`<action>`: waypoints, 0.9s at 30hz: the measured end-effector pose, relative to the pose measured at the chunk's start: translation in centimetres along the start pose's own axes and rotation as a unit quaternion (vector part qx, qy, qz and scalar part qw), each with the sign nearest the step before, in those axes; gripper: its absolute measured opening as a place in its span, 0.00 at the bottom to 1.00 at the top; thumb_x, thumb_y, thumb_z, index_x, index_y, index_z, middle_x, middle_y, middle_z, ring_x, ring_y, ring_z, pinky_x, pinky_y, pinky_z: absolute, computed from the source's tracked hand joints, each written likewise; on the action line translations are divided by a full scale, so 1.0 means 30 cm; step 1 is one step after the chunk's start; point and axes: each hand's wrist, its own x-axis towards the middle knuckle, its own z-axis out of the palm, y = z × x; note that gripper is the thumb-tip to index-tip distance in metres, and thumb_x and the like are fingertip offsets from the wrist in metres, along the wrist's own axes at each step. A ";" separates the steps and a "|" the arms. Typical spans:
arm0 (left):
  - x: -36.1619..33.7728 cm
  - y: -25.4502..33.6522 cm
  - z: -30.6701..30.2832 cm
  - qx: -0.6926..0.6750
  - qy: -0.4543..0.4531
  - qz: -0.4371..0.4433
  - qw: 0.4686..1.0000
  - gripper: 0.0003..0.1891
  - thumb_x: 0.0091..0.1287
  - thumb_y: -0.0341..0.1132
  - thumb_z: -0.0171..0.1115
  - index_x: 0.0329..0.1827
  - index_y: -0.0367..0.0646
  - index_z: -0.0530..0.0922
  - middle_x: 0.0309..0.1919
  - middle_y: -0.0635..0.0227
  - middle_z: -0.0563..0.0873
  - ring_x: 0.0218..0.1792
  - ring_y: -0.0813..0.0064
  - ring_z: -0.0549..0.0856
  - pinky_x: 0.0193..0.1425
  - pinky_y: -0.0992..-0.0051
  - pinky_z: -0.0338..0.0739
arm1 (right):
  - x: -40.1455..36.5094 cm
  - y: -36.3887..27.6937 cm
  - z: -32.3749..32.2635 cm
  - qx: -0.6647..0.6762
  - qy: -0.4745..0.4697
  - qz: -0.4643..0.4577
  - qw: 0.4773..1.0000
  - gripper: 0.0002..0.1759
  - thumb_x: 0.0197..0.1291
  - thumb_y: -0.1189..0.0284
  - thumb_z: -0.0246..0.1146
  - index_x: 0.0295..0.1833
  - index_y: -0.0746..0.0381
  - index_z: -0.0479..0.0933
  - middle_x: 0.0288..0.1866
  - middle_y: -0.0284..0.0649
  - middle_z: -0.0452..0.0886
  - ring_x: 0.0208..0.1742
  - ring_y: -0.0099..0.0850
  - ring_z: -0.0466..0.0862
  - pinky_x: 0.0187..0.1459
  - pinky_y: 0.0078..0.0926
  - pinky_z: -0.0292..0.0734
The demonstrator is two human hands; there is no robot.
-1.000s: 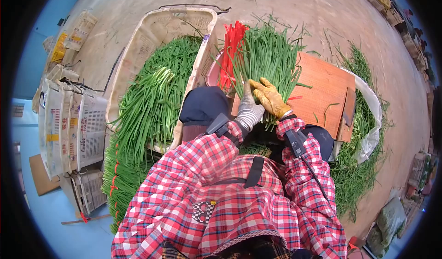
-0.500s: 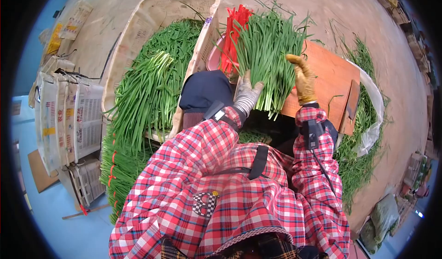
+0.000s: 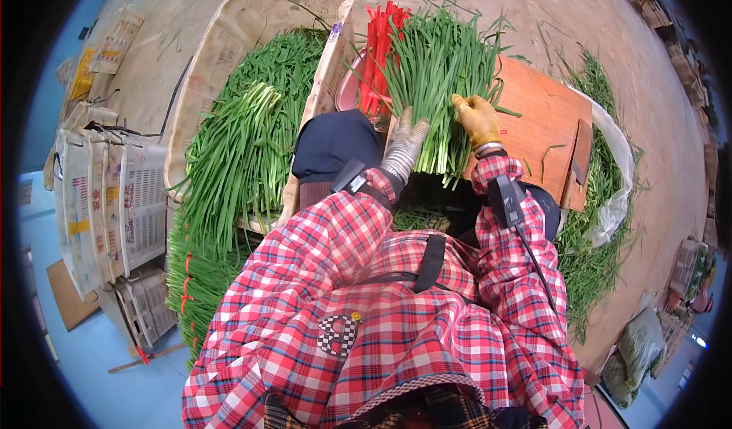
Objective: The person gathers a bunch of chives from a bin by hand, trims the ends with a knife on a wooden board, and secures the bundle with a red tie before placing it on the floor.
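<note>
A loose bunch of garlic chives [image 3: 442, 71] lies on an orange-brown board [image 3: 545, 124], with pale stem ends toward me. My left hand [image 3: 406, 143], in a grey striped glove, grips the bunch's lower left side, thumb over the stems. At its right edge is my right hand [image 3: 478, 120] in a yellow glove, fingers curled in against the leaves. Whatever lies between those fingertips is hidden. Red strips [image 3: 379, 56] stand in a pink container [image 3: 349, 86] beside the bunch. A flat wooden piece [image 3: 579, 162] lies at the board's right edge.
At left, a large crate [image 3: 177, 136] holds more chives [image 3: 236, 147]. Below it stand chives with red ties [image 3: 206, 284]. Loose green trimmings [image 3: 591, 276] and a white plastic sheet [image 3: 621, 170] lie right of the board. Stacked white crates [image 3: 114, 200] stand far left.
My right hand has moved left from above the board to the bunch's right edge, and its fingers have curled in. My left hand stays at the bunch. The whole view has shifted slightly.
</note>
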 end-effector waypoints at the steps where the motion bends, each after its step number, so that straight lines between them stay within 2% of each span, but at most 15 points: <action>1: -0.007 0.004 -0.002 0.044 0.004 0.009 0.999 0.42 0.63 0.54 0.61 0.73 0.37 0.58 0.70 0.44 0.62 0.73 0.53 0.60 0.75 0.66 0.53 | 0.026 0.010 0.019 0.019 0.001 -0.020 1.000 0.23 0.55 0.53 0.63 0.40 0.65 0.83 0.32 0.51 0.84 0.39 0.45 0.85 0.44 0.37 0.77; 3: -0.021 0.017 0.002 0.134 0.012 0.021 0.991 0.45 0.60 0.55 0.64 0.73 0.36 0.57 0.69 0.43 0.63 0.73 0.53 0.60 0.75 0.65 0.53 | 0.084 0.058 0.072 0.055 -0.002 -0.057 0.997 0.22 0.54 0.55 0.64 0.38 0.65 0.83 0.31 0.49 0.85 0.38 0.43 0.85 0.43 0.36 0.77; 4: -0.026 0.028 -0.002 0.143 0.007 0.012 0.990 0.48 0.56 0.54 0.68 0.73 0.36 0.57 0.69 0.43 0.63 0.72 0.52 0.62 0.74 0.65 0.55 | 0.095 0.076 0.083 0.096 -0.004 -0.043 0.994 0.19 0.52 0.57 0.65 0.37 0.64 0.83 0.30 0.46 0.85 0.36 0.39 0.85 0.42 0.34 0.77; 7: -0.004 0.006 -0.005 0.058 -0.033 -0.012 0.998 0.46 0.56 0.50 0.68 0.73 0.36 0.57 0.69 0.42 0.64 0.71 0.52 0.63 0.74 0.66 0.57 | 0.119 0.145 0.073 0.151 0.033 -0.039 0.987 0.19 0.53 0.59 0.65 0.38 0.66 0.83 0.28 0.42 0.85 0.33 0.32 0.84 0.39 0.30 0.76; 8: -0.011 0.008 -0.004 0.029 -0.019 0.010 0.999 0.43 0.58 0.46 0.65 0.73 0.36 0.57 0.69 0.43 0.65 0.71 0.53 0.63 0.73 0.68 0.57 | 0.105 0.152 0.066 0.246 0.040 -0.046 0.967 0.15 0.56 0.63 0.65 0.37 0.66 0.82 0.25 0.36 0.82 0.28 0.25 0.80 0.34 0.24 0.74; 11: 0.045 -0.072 0.029 -0.063 -0.021 0.011 0.998 0.40 0.60 0.43 0.62 0.73 0.35 0.57 0.68 0.44 0.66 0.71 0.55 0.64 0.73 0.68 0.57 | 0.008 0.123 -0.014 0.397 -0.030 -0.064 0.915 0.10 0.60 0.67 0.65 0.36 0.64 0.81 0.24 0.30 0.79 0.26 0.21 0.75 0.31 0.19 0.71; 12: 0.015 -0.028 0.018 -0.028 -0.026 0.003 0.999 0.38 0.62 0.42 0.60 0.74 0.36 0.57 0.69 0.45 0.66 0.71 0.55 0.64 0.73 0.67 0.57 | -0.047 0.089 -0.050 0.374 -0.047 -0.078 0.923 0.08 0.63 0.69 0.63 0.35 0.62 0.80 0.25 0.28 0.78 0.26 0.20 0.74 0.31 0.18 0.70; 15: 0.009 -0.023 0.012 0.029 -0.020 0.016 0.999 0.39 0.62 0.45 0.60 0.74 0.38 0.57 0.71 0.47 0.63 0.71 0.56 0.65 0.73 0.70 0.57 | -0.101 0.087 -0.001 0.363 -0.078 -0.095 0.924 0.08 0.62 0.69 0.63 0.37 0.63 0.80 0.28 0.30 0.80 0.29 0.20 0.76 0.33 0.18 0.72; 16: 0.003 -0.019 0.013 0.065 -0.006 0.033 0.997 0.39 0.63 0.46 0.60 0.75 0.40 0.57 0.70 0.47 0.65 0.71 0.55 0.66 0.73 0.69 0.58 | -0.113 0.087 0.024 0.304 -0.084 -0.081 0.946 0.12 0.63 0.67 0.63 0.41 0.65 0.81 0.32 0.32 0.82 0.31 0.21 0.78 0.36 0.20 0.74; 17: -0.003 -0.008 0.013 0.072 -0.003 0.025 0.997 0.39 0.63 0.46 0.60 0.75 0.41 0.57 0.70 0.47 0.66 0.70 0.54 0.66 0.72 0.69 0.58 | -0.130 0.077 0.037 0.217 -0.094 -0.075 0.969 0.16 0.60 0.62 0.64 0.45 0.65 0.82 0.34 0.39 0.85 0.34 0.27 0.83 0.39 0.26 0.77; 19: -0.011 0.003 0.014 0.086 0.004 0.010 0.996 0.39 0.63 0.46 0.60 0.75 0.43 0.57 0.69 0.46 0.67 0.70 0.53 0.67 0.72 0.67 0.59 | -0.143 0.099 0.091 0.066 -0.069 -0.100 0.990 0.19 0.57 0.59 0.65 0.46 0.62 0.82 0.34 0.46 0.86 0.37 0.36 0.86 0.42 0.32 0.78; 20: -0.009 0.000 0.012 0.079 0.002 0.012 0.997 0.38 0.63 0.45 0.60 0.75 0.42 0.57 0.69 0.46 0.67 0.70 0.53 0.66 0.72 0.67 0.59 | -0.192 0.043 0.066 0.034 -0.056 -0.094 0.993 0.19 0.54 0.57 0.65 0.45 0.59 0.82 0.34 0.49 0.85 0.40 0.42 0.86 0.43 0.36 0.78; 23: 0.003 -0.018 0.014 0.061 -0.003 0.017 0.998 0.37 0.63 0.42 0.60 0.74 0.41 0.57 0.68 0.45 0.67 0.69 0.52 0.66 0.72 0.65 0.60 | -0.266 -0.040 0.059 -0.099 -0.007 -0.112 0.989 0.19 0.54 0.56 0.65 0.42 0.60 0.81 0.34 0.48 0.85 0.39 0.45 0.85 0.43 0.39 0.78; 24: 0.009 -0.027 0.018 0.058 -0.001 0.014 0.998 0.37 0.63 0.43 0.60 0.74 0.43 0.58 0.67 0.45 0.68 0.68 0.52 0.68 0.71 0.66 0.61 | -0.263 -0.026 0.074 -0.116 0.017 -0.133 0.984 0.19 0.53 0.54 0.66 0.39 0.60 0.80 0.32 0.48 0.84 0.37 0.48 0.84 0.41 0.42 0.78; 27: 0.019 -0.033 0.030 0.032 -0.002 0.000 0.999 0.37 0.63 0.43 0.59 0.74 0.43 0.58 0.67 0.46 0.69 0.68 0.53 0.69 0.71 0.66 0.62 | -0.272 -0.019 0.087 -0.098 0.052 -0.109 0.988 0.20 0.52 0.55 0.67 0.40 0.61 0.78 0.30 0.48 0.84 0.35 0.48 0.84 0.38 0.44 0.77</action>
